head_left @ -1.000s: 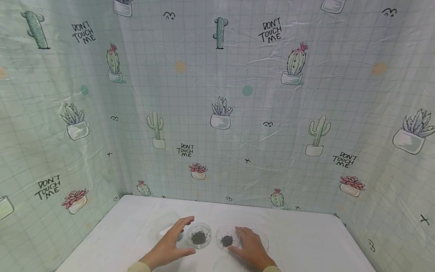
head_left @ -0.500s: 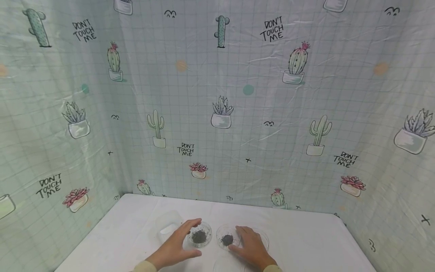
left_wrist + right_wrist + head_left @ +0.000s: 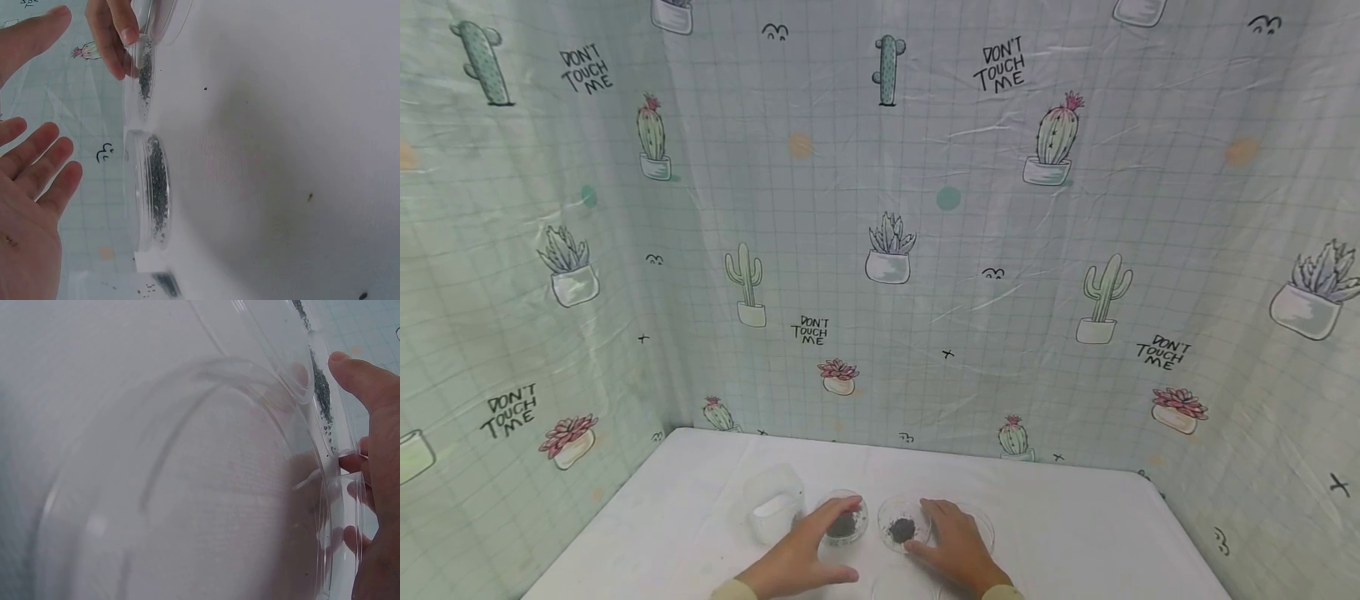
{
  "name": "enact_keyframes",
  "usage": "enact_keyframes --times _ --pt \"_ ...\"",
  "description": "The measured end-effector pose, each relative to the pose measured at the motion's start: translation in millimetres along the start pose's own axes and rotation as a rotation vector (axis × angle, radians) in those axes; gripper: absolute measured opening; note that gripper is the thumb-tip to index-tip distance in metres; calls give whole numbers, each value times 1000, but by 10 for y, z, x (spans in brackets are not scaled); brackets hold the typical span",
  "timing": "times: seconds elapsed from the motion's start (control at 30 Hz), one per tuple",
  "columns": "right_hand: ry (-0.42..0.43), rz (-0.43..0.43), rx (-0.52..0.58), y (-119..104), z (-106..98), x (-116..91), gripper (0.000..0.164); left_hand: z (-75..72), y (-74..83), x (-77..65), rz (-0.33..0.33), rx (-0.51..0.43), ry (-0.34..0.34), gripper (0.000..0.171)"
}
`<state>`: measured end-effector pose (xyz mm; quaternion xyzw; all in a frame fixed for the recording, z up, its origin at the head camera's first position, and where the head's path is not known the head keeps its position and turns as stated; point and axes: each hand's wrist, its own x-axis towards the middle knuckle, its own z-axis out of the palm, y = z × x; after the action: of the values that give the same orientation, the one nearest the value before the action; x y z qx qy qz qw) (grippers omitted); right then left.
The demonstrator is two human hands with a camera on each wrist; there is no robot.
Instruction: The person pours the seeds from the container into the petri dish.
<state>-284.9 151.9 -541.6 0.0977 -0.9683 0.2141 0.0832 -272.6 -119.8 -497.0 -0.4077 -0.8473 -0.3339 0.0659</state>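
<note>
My left hand (image 3: 808, 550) hovers over the left petri dish (image 3: 859, 535), thumb and fingers spread apart. That dish holds dark granules, seen edge-on in the left wrist view, where the left fingers (image 3: 62, 156) stay apart from it. With thumb and fingers at its rim, my right hand (image 3: 957, 546) grips the right petri dish (image 3: 891, 510), which also holds a small heap of dark granules (image 3: 902, 530). Part of the left dish is hidden behind the left fingers in the head view.
Another clear dish (image 3: 988, 527) lies partly beneath the right hand. A further clear round dish or lid (image 3: 904, 585) lies at the front. Left of the dishes stands a translucent container (image 3: 772, 483) with something white. Stray dark specks (image 3: 205, 89) dot the white table (image 3: 1060, 533).
My left hand has moved right, from beside the left dish to over it, now covering part of its granules. The right hand has stayed at the right dish.
</note>
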Motion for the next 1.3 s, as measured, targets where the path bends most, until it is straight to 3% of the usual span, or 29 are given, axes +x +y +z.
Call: enact_keyframes --times 0.17,0.43,0.67,0.87,1.03,1.13,1.3 --pt "-1 8 -2 9 21 6 77 63 19 16 -2 -16 -29 84" --pt "19 2 -15 21 36 13 76 138 66 33 -61 -92 -118 83" --pt "29 -11 -15 32 35 12 77 192 76 53 5 -129 -175 80" --pt "11 2 -14 28 45 17 78 242 62 55 -38 -130 -266 78" --pt "15 0 -14 16 43 21 77 253 78 50 -59 -151 -290 75" --pt "30 -1 -15 17 41 15 76 277 69 60 -34 -145 -304 70" --pt "46 -7 -24 21 38 5 75 345 31 120 147 -14 -328 57"
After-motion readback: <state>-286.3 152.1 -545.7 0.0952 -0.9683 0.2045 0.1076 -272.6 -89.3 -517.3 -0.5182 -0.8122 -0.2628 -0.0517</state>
